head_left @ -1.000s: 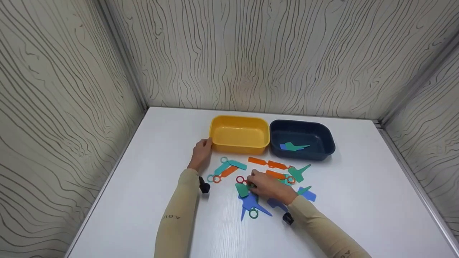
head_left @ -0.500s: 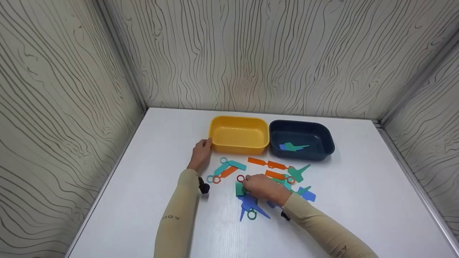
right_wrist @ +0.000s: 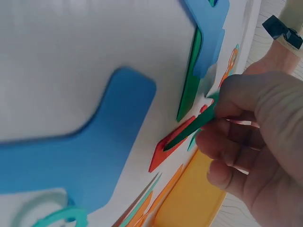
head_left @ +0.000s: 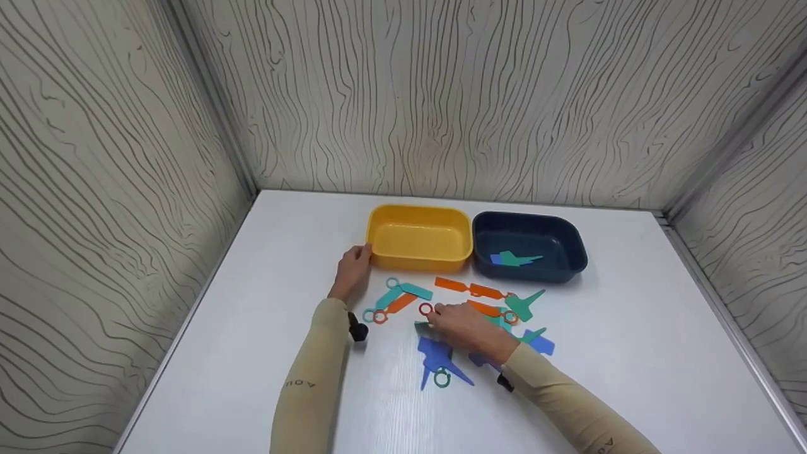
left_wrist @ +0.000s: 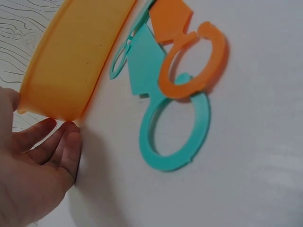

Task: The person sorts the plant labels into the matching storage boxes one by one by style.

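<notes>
My left hand (head_left: 353, 268) holds the yellow bin (head_left: 419, 263) by its left front corner. In the left wrist view, the fingertips touch the end wall and the thumb is at the rim. Between thumb and fingers, my right hand (head_left: 466, 328) pinches a flat green plant label (right_wrist: 189, 127), its free end tilted over the table. Just under it lies a red ring tag (head_left: 425, 309), partly covered by the hand. Nearer the front are a blue spiked plant label (head_left: 435, 353) and a green ring tag (head_left: 442, 378), partly overlapped.
A navy bin (head_left: 529, 273) touches the yellow one on the right; blue and green labels (head_left: 518, 258) lie in it. Turquoise tags (head_left: 416, 291) and orange tags (head_left: 451, 284) lie before the bins. More green labels (head_left: 520, 307) and a blue label (head_left: 540, 342) lie at right.
The green label has been lifted off the blue one and tilted by my right hand. The red ring tag has shifted slightly up the table. My left hand has stayed at the yellow bin.
</notes>
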`<state>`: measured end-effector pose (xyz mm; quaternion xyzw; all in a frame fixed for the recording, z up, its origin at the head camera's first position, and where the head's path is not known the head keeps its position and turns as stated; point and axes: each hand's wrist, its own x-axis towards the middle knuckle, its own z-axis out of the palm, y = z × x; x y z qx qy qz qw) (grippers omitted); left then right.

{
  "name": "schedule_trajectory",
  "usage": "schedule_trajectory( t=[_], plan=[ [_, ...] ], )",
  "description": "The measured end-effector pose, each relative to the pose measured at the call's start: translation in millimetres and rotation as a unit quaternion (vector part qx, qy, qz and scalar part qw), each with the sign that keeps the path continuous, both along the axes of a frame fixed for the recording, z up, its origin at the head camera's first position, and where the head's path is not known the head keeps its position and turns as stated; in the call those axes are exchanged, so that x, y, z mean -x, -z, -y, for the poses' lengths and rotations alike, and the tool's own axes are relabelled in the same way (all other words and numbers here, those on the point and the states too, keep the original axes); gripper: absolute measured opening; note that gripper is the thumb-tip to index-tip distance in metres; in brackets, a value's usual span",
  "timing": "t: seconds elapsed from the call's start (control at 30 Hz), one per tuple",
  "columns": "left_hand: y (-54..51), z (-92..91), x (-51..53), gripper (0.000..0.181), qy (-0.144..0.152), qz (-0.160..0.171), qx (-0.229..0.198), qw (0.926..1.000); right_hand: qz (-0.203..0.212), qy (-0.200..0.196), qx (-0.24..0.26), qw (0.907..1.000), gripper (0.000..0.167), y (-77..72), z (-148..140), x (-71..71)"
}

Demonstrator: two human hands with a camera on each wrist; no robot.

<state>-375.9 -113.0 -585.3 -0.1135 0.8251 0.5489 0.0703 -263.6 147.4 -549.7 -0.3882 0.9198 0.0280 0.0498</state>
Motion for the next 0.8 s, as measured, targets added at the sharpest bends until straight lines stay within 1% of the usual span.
schedule_trajectory(
  t=[0.13, 0.27, 0.37, 0.47, 0.6, 0.73, 0.8],
  plan=[
    [-1.3, -0.5, -1.7, 0.055, 0.003, 0.001, -0.002, 1.0, 0.011, 0.012, 0.028, 0.9995, 0.019, -4.5, -7.5, 2.8],
    [-1.9, -0.2, -3.2, 0.056, 0.005, 0.002, -0.006, 1.0, 0.008, 0.026, 0.062, 0.9977, 0.015, -10.8, -15.5, 9.3],
    [-2.2, -0.1, -3.5, 0.056, 0.003, 0.014, -0.008, 0.9999, -0.001, 0.032, 0.09, 0.9954, 0.013, -15.8, -24.2, 15.1],
    [-2.2, -0.3, -3.3, 0.057, 0.003, 0.022, -0.01, 0.9997, -0.001, 0.051, 0.117, 0.9918, 0.013, -22.0, -34.7, 21.2],
    [-1.6, -0.7, -2.6, 0.058, 0.007, 0.017, -0.009, 0.9998, 0.007, 0.081, 0.168, 0.9825, 0.008, -31.2, -50.1, 30.9],
    [-1.0, -0.5, -3.0, 0.057, 0.003, 0.001, -0.007, 1.0, 0.035, 0.1, 0.229, 0.9676, 0.005, -40.7, -65.2, 40.8],
    [-0.8, -0.5, -3.0, 0.056, 0.001, -0.009, -0.007, 0.9999, 0.046, 0.1, 0.257, 0.96, 0.004, -45.7, -71.8, 45.6]
  ],
)
